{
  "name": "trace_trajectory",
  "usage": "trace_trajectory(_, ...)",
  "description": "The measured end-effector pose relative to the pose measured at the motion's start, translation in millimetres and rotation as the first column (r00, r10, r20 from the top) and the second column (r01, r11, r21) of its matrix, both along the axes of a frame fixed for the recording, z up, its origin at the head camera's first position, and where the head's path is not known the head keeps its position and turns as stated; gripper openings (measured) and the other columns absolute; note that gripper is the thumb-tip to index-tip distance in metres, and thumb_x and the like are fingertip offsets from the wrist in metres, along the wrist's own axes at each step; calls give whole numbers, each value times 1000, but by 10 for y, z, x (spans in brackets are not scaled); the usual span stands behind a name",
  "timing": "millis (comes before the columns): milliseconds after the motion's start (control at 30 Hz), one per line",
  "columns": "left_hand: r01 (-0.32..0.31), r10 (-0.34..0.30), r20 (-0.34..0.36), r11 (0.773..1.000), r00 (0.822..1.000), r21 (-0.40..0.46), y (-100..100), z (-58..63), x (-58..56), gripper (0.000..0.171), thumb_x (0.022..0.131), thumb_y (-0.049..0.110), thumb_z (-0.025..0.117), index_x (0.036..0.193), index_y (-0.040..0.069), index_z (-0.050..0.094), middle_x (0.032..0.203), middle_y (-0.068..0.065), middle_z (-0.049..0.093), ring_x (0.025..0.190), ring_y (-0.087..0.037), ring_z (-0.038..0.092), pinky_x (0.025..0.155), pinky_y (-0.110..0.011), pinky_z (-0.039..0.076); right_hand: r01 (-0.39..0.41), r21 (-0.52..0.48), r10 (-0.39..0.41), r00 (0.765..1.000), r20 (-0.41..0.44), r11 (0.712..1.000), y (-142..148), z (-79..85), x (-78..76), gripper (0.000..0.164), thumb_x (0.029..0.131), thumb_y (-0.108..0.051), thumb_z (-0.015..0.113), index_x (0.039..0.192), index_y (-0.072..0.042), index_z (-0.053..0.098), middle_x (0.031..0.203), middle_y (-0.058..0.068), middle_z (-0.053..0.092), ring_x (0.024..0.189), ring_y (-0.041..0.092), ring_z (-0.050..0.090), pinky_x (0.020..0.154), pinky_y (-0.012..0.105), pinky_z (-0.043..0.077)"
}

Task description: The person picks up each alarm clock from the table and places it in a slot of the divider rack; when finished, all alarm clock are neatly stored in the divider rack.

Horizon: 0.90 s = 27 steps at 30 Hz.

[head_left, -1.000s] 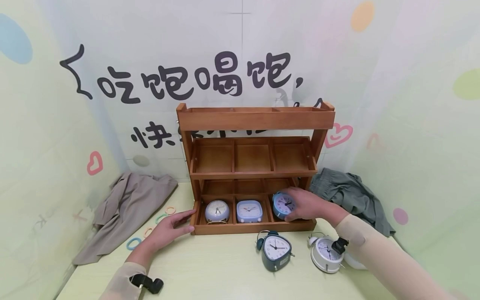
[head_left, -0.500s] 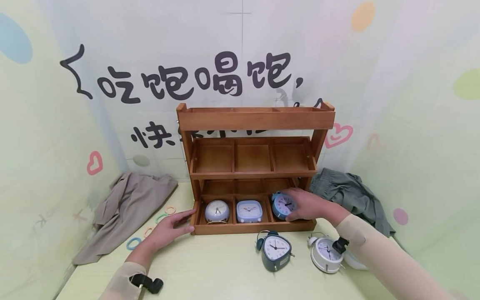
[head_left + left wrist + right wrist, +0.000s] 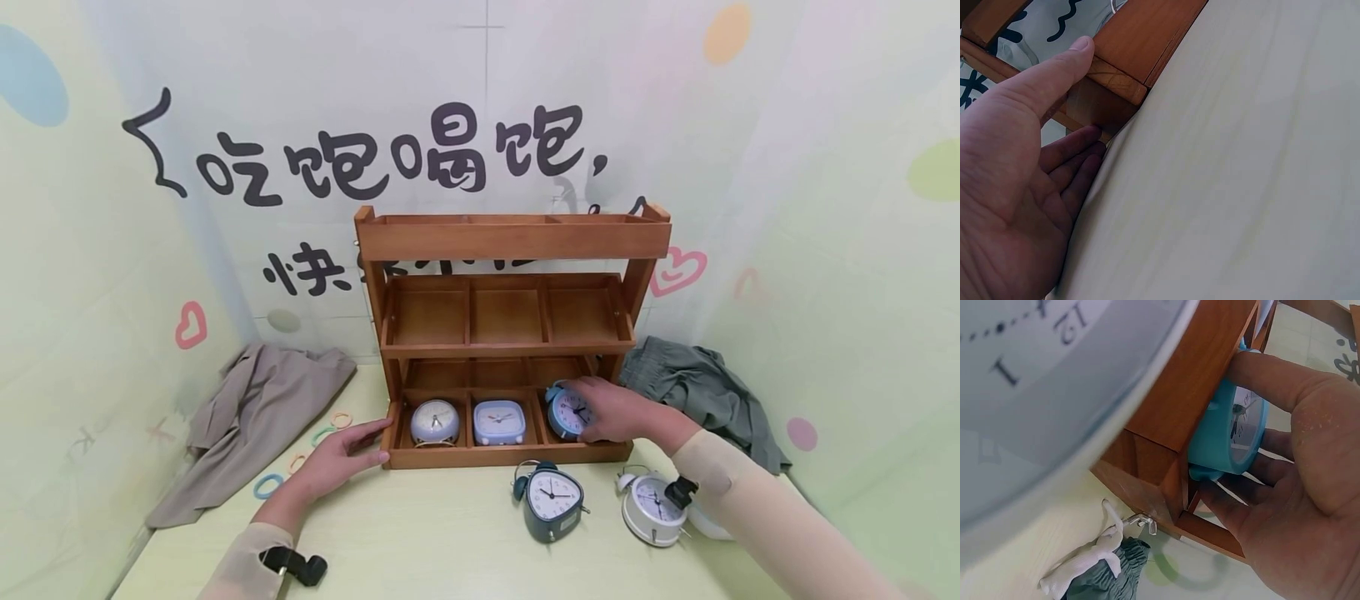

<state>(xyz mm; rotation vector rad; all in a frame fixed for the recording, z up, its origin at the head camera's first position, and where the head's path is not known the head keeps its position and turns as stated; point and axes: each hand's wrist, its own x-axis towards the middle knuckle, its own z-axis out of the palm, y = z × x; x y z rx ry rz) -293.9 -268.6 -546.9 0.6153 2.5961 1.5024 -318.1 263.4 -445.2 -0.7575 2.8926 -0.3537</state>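
Note:
My right hand (image 3: 611,410) holds a round blue alarm clock (image 3: 564,414) in the bottom right compartment of a brown wooden shelf rack (image 3: 512,242). In the right wrist view the thumb lies over one side of this blue clock (image 3: 1213,434) and the fingers reach round the other. My left hand (image 3: 333,461) rests its fingers, fairly straight, against the rack's lower left end; the left wrist view shows the thumb (image 3: 1063,69) on the wooden corner. A round pale clock (image 3: 434,423) and a squarish light-blue clock (image 3: 498,423) sit in the neighbouring compartments.
A dark triangular alarm clock (image 3: 552,502) and a white twin-bell clock (image 3: 654,510) stand on the table before the rack. Grey-brown cloth (image 3: 262,417) and coloured rings (image 3: 267,487) lie left; dark green cloth (image 3: 701,400) lies right.
The right thumb has shifted slightly to the right along the blue clock, which has turned a little in its compartment. The left hand and the other clocks stay in place.

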Motion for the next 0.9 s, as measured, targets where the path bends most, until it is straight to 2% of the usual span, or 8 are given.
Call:
trace_trajectory(200, -10, 10, 1, 1000, 1000, -4, 4, -14, -1, 63, 103, 36, 83, 160, 21, 63, 164, -7, 59, 154, -37, 52, 128, -55, 41, -17, 17, 17, 1000, -10, 1000, 15, 14, 16, 89, 91, -27, 95, 165, -5, 51, 161, 20, 56, 148, 44, 53, 117, 63, 52)
trace_trajectory(367, -9, 9, 4, 1000, 1000, -2, 9, -7, 4, 62, 103, 36, 83, 160, 21, 63, 164, -7, 59, 154, -37, 52, 128, -57, 40, -21, 25, 22, 999, -30, 999, 4, 30, 51, 83, 97, -33, 90, 164, -4, 51, 161, 19, 57, 148, 43, 54, 118, 62, 52)
trace_trajectory(467, -8, 8, 4, 1000, 1000, -5, 8, 12, 7, 62, 103, 37, 83, 160, 21, 63, 164, -7, 59, 154, -36, 52, 128, -57, 41, -29, -10, 28, 995, -94, 1000, -35, 81, 118, 74, 101, -36, 86, 160, -4, 56, 155, 18, 62, 143, 41, 59, 115, 61, 55)
trace_trajectory(567, -8, 8, 3, 1000, 1000, -8, 4, 34, 11, 62, 103, 37, 84, 160, 21, 64, 164, -7, 59, 154, -36, 52, 127, -54, 41, -29, -92, 18, 993, -119, 995, -103, 152, 212, 69, 102, -38, 84, 158, -6, 60, 152, 15, 64, 139, 38, 62, 112, 60, 57)
trace_trajectory(700, -9, 9, 6, 1000, 1000, -5, -4, 42, 10, 62, 103, 36, 84, 160, 21, 64, 164, -7, 59, 154, -37, 52, 127, -50, 42, -62, -166, 53, 997, -57, 984, -205, 224, 362, 73, 103, -50, 81, 161, -11, 58, 159, 13, 60, 144, 37, 59, 115, 61, 55)
trace_trajectory(800, -8, 8, 7, 1000, 1000, -4, -6, 27, 8, 62, 103, 36, 84, 160, 21, 64, 164, -7, 59, 154, -36, 52, 128, -53, 41, -132, -182, 133, 991, -6, 974, -268, 254, 480, 76, 103, -59, 77, 161, -14, 59, 163, 11, 58, 149, 38, 55, 117, 63, 52)
trace_trajectory(900, -8, 8, 0, 1000, 1000, -7, -6, 10, 11, 62, 103, 36, 83, 160, 21, 63, 164, -6, 59, 154, -36, 52, 127, -57, 41, -199, -197, 214, 975, 58, 960, -319, 269, 591, 76, 102, -61, 77, 162, -17, 59, 163, 6, 58, 150, 35, 55, 119, 63, 51)
